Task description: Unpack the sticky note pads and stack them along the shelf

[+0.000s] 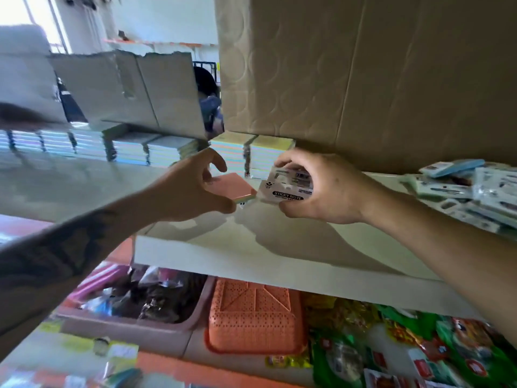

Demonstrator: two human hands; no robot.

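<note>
My left hand [190, 189] pinches a pink-topped sticky note pad [233, 189] above the white shelf [251, 245]. Beside it, my right hand [319, 189] grips the clear wrapper [285, 187] with its "STICKY NOTE" label; the pad's end sits at the wrapper's mouth. Behind both hands, pastel sticky note pads are stacked in a row [156, 149] along the shelf, the nearest stacks [251, 152] just past my fingers.
A big cardboard box [363, 79] stands at the back right of the shelf, a torn open carton [131, 88] at the back left. Packaged goods [464, 191] are piled at the right. Below the shelf are an orange basket [251, 315] and snack packets [391, 348].
</note>
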